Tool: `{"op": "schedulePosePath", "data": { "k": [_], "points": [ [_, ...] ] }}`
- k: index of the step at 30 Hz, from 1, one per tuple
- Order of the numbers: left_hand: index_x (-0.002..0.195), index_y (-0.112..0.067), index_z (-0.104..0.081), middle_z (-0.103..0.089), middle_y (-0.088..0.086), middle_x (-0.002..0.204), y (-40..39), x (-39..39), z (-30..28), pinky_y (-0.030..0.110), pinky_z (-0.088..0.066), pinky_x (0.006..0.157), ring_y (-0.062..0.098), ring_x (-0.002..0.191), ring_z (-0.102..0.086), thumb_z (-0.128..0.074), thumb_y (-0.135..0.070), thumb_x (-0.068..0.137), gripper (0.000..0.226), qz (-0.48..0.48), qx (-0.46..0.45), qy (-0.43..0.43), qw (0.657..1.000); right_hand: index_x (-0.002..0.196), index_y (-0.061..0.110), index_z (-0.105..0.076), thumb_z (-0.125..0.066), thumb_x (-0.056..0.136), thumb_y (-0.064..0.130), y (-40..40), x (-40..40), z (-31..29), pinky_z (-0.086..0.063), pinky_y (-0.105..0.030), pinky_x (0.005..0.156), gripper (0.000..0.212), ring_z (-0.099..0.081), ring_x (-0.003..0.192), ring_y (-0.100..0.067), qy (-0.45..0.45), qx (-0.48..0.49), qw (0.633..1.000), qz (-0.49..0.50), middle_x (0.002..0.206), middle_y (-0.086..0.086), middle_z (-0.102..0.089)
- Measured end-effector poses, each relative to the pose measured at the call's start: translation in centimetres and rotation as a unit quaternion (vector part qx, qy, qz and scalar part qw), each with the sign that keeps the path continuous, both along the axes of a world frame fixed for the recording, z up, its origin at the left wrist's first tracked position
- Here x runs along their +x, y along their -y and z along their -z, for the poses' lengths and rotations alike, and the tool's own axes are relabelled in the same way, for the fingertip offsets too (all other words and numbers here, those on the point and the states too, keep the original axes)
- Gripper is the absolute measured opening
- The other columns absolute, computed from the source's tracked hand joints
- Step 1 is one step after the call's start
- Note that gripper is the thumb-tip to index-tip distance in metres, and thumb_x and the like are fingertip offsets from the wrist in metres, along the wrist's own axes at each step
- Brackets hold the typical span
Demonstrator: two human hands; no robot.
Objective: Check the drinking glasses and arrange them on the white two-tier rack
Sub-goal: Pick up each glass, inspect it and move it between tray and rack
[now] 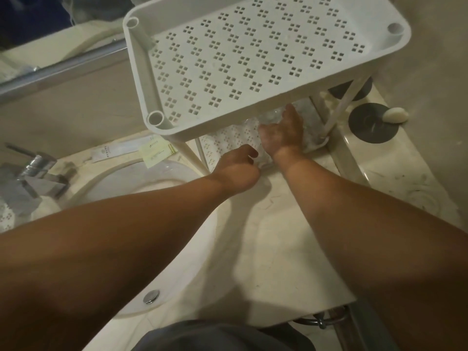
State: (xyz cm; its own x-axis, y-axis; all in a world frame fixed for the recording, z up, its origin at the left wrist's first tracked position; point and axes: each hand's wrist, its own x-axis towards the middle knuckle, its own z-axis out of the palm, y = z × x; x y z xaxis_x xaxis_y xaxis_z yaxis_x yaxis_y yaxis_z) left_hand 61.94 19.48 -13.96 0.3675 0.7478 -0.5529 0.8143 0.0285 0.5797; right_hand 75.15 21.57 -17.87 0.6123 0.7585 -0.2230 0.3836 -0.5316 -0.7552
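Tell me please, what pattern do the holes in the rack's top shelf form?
Diamond clusters of four squares on the top shelf, head view.

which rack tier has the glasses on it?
The lower tier: clear glasses sit there, with both hands reaching in. The upper tier shows only its perforated floor.

White two-tier plastic rack (253, 59) standing upright on pale marble counter (278, 236), both tiers perforated with clusters of small square holes, corners fitted with round tubular posts; upper tier bare of glasses. Clear drinking glasses (271, 116) grouped on right portion of lower tier (228, 143), largely hidden beneath upper tier, exact count and orientation not discernible. One further clear glass (263, 158) at front edge of lower tier, blurred, upright or tilted not determinable.
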Motion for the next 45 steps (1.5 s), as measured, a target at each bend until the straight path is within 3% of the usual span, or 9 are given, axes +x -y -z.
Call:
{"op": "schedulePosePath", "data": {
  "k": [3,7,12,21,26,29,34,39,45],
  "points": [
    [0.13,-0.032,-0.054,-0.061,-0.011,0.111,0.1,-0.2,0.0,0.015,-0.04,0.065,0.013,0.102,-0.057,-0.053,-0.018,0.084,0.049,0.016,0.006,0.004,1.0,0.13,0.001,-0.04,-0.067,0.082,0.022,0.1,-0.3,0.1,-0.04,-0.027,0.085,0.058,-0.052,0.115,-0.028,0.019,0.026,0.999,0.017,0.125,-0.016,-0.05],
    [0.128,-0.03,-0.055,-0.06,-0.012,0.108,0.3,-0.7,0.1,0.017,-0.043,0.075,0.014,0.106,-0.058,-0.052,-0.018,0.081,0.048,0.045,0.024,0.002,0.999,0.143,-0.005,-0.031,-0.062,0.087,0.023,-0.6,-0.7,0.0,-0.031,-0.032,0.113,0.069,-0.035,0.138,-0.025,-0.002,-0.017,0.999,-0.041,0.148,-0.017,-0.038],
    [0.13,-0.023,-0.059,-0.065,-0.004,0.125,0.5,-1.3,0.3,0.03,-0.048,0.103,0.015,0.117,-0.061,-0.05,-0.006,0.08,0.053,0.073,0.049,0.006,0.996,0.135,-0.005,-0.044,-0.034,0.099,0.027,-1.0,-0.1,0.9,-0.025,-0.032,0.103,0.049,-0.04,0.13,-0.031,0.002,-0.046,0.997,-0.067,0.138,-0.022,-0.047],
    [0.133,-0.021,-0.058,-0.062,-0.003,0.135,0.6,-2.2,0.1,0.025,-0.042,0.106,0.017,0.125,-0.056,-0.047,-0.002,0.081,0.056,0.134,0.078,-0.008,0.988,0.133,-0.005,-0.045,-0.065,0.082,0.024,-1.5,-0.2,0.5,-0.039,-0.024,0.104,0.062,-0.052,0.122,-0.026,0.039,-0.019,0.993,-0.112,0.13,-0.015,-0.054],
    [0.141,-0.028,-0.05,-0.052,-0.008,0.146,0.9,-2.5,0.3,0.014,-0.031,0.097,0.016,0.135,-0.046,-0.048,-0.008,0.085,0.059,0.151,0.063,-0.028,0.986,0.147,0.011,-0.03,-0.07,0.081,0.021,-0.8,1.0,-0.5,-0.026,-0.011,0.092,0.078,-0.041,0.114,-0.006,0.027,-0.003,0.989,-0.147,0.142,-0.003,-0.043],
    [0.148,-0.029,-0.042,-0.044,-0.007,0.153,1.3,-2.9,0.0,0.016,-0.027,0.098,0.018,0.141,-0.039,-0.051,-0.01,0.086,0.065,0.174,0.062,-0.034,0.982,0.147,0.01,-0.028,-0.072,0.081,0.023,-0.3,1.3,-0.9,-0.026,-0.012,0.093,0.08,-0.042,0.129,-0.016,0.036,-0.009,0.991,-0.125,0.146,-0.006,-0.04],
    [0.147,-0.023,-0.042,-0.044,0.0,0.153,2.7,-4.6,-0.8,0.015,-0.021,0.103,0.017,0.141,-0.037,-0.051,-0.012,0.089,0.061,0.132,0.1,-0.005,0.986,0.155,0.011,-0.011,-0.06,0.089,0.035,2.0,0.0,-0.9,-0.025,-0.036,0.118,0.086,-0.027,0.145,-0.022,0.06,-0.052,0.987,-0.138,0.16,-0.008,-0.021],
    [0.14,-0.018,-0.053,-0.052,0.006,0.142,4.9,-7.8,-1.8,0.017,-0.03,0.096,0.021,0.126,-0.051,-0.053,-0.012,0.09,0.05,0.07,0.148,0.024,0.986,0.155,0.03,-0.016,-0.064,0.086,0.021,5.3,-2.7,-1.9,-0.044,-0.033,0.105,0.084,-0.043,0.135,-0.018,-0.023,0.014,0.997,-0.076,0.157,0.005,-0.029],
    [0.132,-0.026,-0.057,-0.054,-0.005,0.135,7.7,-12.7,-2.3,0.023,-0.039,0.096,0.014,0.115,-0.056,-0.054,-0.014,0.092,0.042,-0.052,0.154,0.083,0.983,0.149,0.025,-0.031,-0.064,0.086,0.012,10.8,-7.4,-3.8,-0.051,-0.035,0.094,0.073,-0.052,0.116,-0.011,-0.022,0.09,0.993,-0.077,0.145,0.002,-0.039]
  ]
}}
